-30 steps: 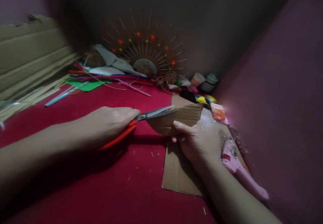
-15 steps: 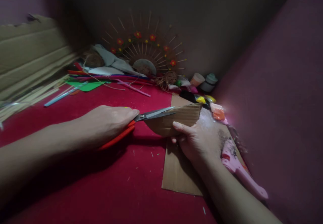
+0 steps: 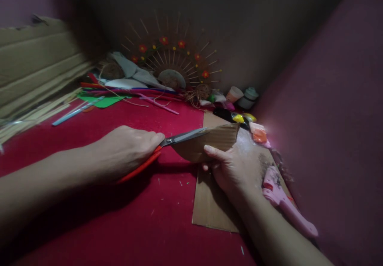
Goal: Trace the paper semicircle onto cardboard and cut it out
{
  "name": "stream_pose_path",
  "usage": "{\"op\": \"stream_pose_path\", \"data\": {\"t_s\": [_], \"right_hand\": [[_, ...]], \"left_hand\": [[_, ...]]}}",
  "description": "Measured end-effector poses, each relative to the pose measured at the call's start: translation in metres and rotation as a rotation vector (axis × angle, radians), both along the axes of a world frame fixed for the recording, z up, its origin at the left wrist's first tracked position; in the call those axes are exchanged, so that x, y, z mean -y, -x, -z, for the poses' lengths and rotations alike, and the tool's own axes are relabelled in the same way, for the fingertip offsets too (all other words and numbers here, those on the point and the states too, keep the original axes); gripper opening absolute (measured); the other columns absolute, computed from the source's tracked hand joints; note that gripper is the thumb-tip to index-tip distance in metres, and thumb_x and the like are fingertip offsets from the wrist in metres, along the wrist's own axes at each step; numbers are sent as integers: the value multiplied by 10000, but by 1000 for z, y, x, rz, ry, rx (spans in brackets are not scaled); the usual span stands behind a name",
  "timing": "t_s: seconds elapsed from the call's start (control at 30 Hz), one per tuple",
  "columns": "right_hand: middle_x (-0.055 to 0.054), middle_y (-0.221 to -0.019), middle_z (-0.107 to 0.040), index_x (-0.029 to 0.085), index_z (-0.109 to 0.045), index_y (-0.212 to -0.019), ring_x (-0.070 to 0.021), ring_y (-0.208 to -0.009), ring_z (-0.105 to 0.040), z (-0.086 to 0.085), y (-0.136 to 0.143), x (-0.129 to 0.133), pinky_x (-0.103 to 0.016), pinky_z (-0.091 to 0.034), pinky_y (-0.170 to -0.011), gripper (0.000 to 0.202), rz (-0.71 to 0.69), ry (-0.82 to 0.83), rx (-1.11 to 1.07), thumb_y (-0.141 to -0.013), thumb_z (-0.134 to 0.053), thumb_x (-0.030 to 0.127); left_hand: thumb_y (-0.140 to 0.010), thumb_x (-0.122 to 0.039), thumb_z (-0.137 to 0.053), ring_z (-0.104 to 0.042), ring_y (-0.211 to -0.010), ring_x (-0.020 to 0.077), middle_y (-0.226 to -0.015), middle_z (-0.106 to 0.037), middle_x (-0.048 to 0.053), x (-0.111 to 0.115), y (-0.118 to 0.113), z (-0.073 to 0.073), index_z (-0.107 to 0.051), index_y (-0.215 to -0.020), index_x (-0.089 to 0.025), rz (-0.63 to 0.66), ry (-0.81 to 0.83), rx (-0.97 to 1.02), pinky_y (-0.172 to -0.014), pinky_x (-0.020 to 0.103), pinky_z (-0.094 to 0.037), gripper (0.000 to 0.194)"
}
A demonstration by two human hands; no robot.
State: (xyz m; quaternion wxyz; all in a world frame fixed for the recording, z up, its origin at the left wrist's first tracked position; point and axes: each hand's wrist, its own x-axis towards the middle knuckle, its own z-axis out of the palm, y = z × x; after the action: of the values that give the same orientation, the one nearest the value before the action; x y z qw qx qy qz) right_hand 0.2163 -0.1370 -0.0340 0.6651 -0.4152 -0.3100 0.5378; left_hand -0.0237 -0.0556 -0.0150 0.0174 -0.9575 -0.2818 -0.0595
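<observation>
My left hand (image 3: 136,148) is wrapped round the orange-red handles of a pair of scissors (image 3: 179,137). The scissors' blades point right, nearly closed, along the upper edge of a piece of brown corrugated cardboard (image 3: 197,148) with a rounded lower edge. My right hand (image 3: 226,166) pinches this piece, thumb on its near face and the other fingers mostly hidden behind it. Under the right hand, flat on the red surface (image 3: 134,226), lies a larger cardboard sheet (image 3: 214,208).
A pink glue gun (image 3: 289,206) lies at the right beside the wall. Along the back are coloured sticks (image 3: 128,93), twine (image 3: 197,94), a cup (image 3: 234,94) and a fan-shaped flower decoration (image 3: 170,54). Large cardboard (image 3: 38,58) leans at the left.
The scissors' blades have closed from slightly apart to nearly together at the cardboard's upper edge. My right hand and the cardboard piece have barely moved.
</observation>
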Motion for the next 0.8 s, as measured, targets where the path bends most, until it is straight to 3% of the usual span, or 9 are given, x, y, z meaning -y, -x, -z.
{"op": "stream_pose_path", "data": {"t_s": [0.13,0.3,0.53,0.8], "right_hand": [[-2,-703,-726,174,-684,-1064,-127,-486,-616,0,1,1,-177,-450,-346,448,-9,7,-18,-636,-813,148],[-2,-716,-732,176,-684,-1073,-131,-497,-629,-1,3,1,-174,-448,-343,455,-12,10,-29,-637,-812,141],[-13,-733,-729,184,-687,-1123,-134,-508,-622,1,1,1,-180,-439,-346,486,-15,-3,-5,-655,-812,148],[-8,-713,-726,178,-707,-1081,-132,-512,-624,3,1,1,-184,-453,-361,441,-25,-6,-33,-657,-822,143]], "left_hand": [[-912,-158,-345,-637,-652,252,-748,-666,80,1,1,1,-560,-936,-203,5,-89,-40,-537,354,-354,222],[-886,-137,-365,-566,-512,221,-616,-597,45,-1,1,4,-498,-853,-222,45,-178,-39,-469,344,-221,161],[-924,-183,-372,-550,-500,200,-633,-606,41,3,-2,-4,-447,-860,-229,17,-68,-79,-461,326,-191,109],[-887,-236,-435,-433,-419,161,-581,-571,15,-1,5,-1,-492,-861,-232,58,-43,45,-449,318,-169,63]]}}
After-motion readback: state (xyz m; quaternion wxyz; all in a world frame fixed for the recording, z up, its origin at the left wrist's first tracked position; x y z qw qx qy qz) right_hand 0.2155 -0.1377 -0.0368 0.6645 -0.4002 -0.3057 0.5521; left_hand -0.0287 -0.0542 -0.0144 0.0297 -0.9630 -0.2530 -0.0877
